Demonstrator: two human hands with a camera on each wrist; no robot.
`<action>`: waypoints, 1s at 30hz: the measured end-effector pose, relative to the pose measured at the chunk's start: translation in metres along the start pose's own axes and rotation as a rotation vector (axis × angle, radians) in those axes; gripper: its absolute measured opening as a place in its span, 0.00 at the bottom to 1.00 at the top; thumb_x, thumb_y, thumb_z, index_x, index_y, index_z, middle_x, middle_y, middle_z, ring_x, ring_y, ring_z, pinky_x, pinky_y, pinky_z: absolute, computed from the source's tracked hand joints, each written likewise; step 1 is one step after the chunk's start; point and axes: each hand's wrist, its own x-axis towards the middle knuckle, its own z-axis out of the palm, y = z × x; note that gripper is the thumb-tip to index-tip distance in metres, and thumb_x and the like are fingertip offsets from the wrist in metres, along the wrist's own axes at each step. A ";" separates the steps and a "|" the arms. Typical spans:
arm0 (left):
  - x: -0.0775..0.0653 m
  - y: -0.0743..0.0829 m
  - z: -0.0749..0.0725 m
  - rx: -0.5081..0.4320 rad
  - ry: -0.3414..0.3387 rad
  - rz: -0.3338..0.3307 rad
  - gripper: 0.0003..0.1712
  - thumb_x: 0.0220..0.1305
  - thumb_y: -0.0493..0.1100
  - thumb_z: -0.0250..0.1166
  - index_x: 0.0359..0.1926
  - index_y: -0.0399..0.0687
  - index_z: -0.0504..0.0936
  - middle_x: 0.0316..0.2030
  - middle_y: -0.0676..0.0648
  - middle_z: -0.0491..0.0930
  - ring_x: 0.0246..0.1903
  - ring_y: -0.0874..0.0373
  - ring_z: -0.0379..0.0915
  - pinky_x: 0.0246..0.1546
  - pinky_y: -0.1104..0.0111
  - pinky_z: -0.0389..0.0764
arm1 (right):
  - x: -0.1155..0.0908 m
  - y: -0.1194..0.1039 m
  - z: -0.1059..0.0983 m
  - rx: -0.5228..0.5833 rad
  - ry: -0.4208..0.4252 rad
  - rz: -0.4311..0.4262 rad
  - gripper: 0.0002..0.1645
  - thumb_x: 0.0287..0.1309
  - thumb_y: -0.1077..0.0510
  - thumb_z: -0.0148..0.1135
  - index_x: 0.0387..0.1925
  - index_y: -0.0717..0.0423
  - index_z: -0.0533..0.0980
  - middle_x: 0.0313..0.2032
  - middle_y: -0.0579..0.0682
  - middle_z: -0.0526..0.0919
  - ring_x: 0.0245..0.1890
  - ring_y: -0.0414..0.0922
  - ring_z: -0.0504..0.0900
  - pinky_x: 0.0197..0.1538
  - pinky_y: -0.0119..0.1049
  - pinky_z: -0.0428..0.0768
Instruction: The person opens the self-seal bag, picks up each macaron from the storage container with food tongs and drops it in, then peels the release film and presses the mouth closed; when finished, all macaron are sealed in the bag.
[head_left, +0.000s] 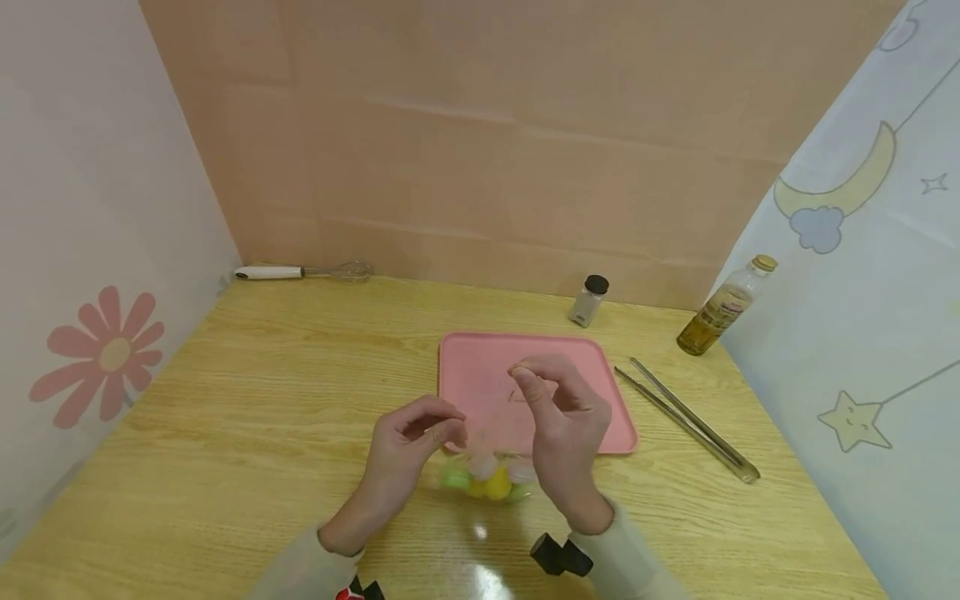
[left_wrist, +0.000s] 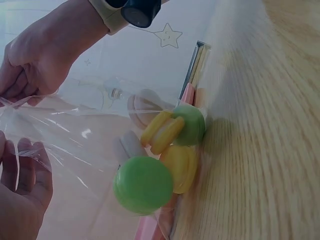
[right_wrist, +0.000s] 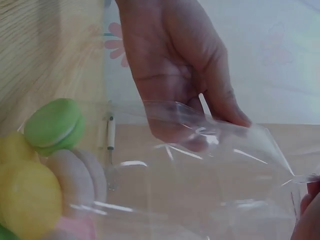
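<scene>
A clear plastic bag [right_wrist: 240, 165] hangs between my hands, with several green, yellow and whitish macarons [left_wrist: 145, 185] gathered at its bottom. Fingers and thumb of my right hand [head_left: 566, 433] pinch the upper part of the bag, where the film bunches together [left_wrist: 15, 102]. My left hand [head_left: 408, 446] holds the bag's other side; its curled fingers [left_wrist: 27, 165] show through the film and its thumb [right_wrist: 227, 107] lies along the edge. In the head view the film is barely visible, and the macarons appear low between the wrists.
Behind the bag lies a pink tray [head_left: 480, 358] on the wooden table [head_left: 262, 433]. Metal tongs [head_left: 693, 425] lie to its right. A black-capped jar [head_left: 587, 302] and an oil bottle [head_left: 723, 308] stand farther back. The whisk [head_left: 300, 272] is at the back left.
</scene>
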 end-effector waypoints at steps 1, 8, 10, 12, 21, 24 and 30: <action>0.000 0.000 0.000 -0.001 0.001 0.008 0.04 0.68 0.30 0.65 0.41 0.30 0.82 0.33 0.40 0.83 0.32 0.55 0.81 0.33 0.61 0.85 | 0.002 0.000 -0.001 -0.002 0.010 0.001 0.03 0.61 0.75 0.64 0.33 0.69 0.83 0.33 0.55 0.86 0.34 0.45 0.81 0.40 0.34 0.77; 0.001 -0.002 0.001 -0.016 -0.001 0.051 0.03 0.67 0.28 0.64 0.41 0.30 0.82 0.32 0.40 0.82 0.31 0.55 0.81 0.33 0.62 0.84 | 0.013 -0.005 -0.010 0.013 0.067 0.021 0.03 0.61 0.72 0.67 0.32 0.72 0.83 0.32 0.53 0.86 0.32 0.44 0.81 0.40 0.33 0.76; 0.001 -0.003 0.001 -0.016 0.001 0.060 0.03 0.67 0.28 0.64 0.41 0.30 0.82 0.32 0.40 0.82 0.31 0.55 0.81 0.32 0.61 0.84 | 0.017 -0.007 -0.013 0.025 0.086 0.032 0.05 0.61 0.71 0.68 0.32 0.74 0.82 0.31 0.53 0.86 0.33 0.44 0.81 0.43 0.35 0.77; 0.001 -0.004 0.001 -0.018 0.004 0.068 0.03 0.67 0.27 0.64 0.40 0.31 0.82 0.32 0.41 0.83 0.31 0.55 0.81 0.32 0.62 0.84 | 0.021 -0.010 -0.016 0.026 0.111 0.043 0.09 0.61 0.69 0.69 0.31 0.77 0.81 0.30 0.53 0.86 0.34 0.45 0.82 0.45 0.37 0.78; 0.001 -0.005 0.000 -0.029 0.019 0.076 0.02 0.67 0.26 0.64 0.40 0.29 0.82 0.32 0.44 0.83 0.30 0.56 0.80 0.33 0.66 0.83 | 0.043 -0.021 -0.029 0.073 0.205 0.036 0.06 0.59 0.73 0.68 0.30 0.78 0.81 0.29 0.55 0.86 0.34 0.48 0.84 0.46 0.38 0.81; 0.001 -0.004 -0.001 -0.033 0.022 0.074 0.02 0.67 0.26 0.64 0.39 0.29 0.82 0.32 0.44 0.82 0.30 0.56 0.80 0.34 0.66 0.83 | 0.048 -0.023 -0.032 0.102 0.227 0.033 0.06 0.59 0.74 0.68 0.30 0.79 0.81 0.29 0.56 0.86 0.33 0.48 0.84 0.47 0.38 0.82; 0.000 -0.005 -0.002 -0.042 0.016 0.084 0.02 0.68 0.26 0.63 0.39 0.28 0.81 0.32 0.44 0.82 0.30 0.57 0.79 0.34 0.68 0.82 | 0.060 -0.030 -0.038 0.149 0.273 0.028 0.06 0.58 0.74 0.69 0.32 0.80 0.81 0.29 0.57 0.86 0.33 0.50 0.84 0.48 0.39 0.82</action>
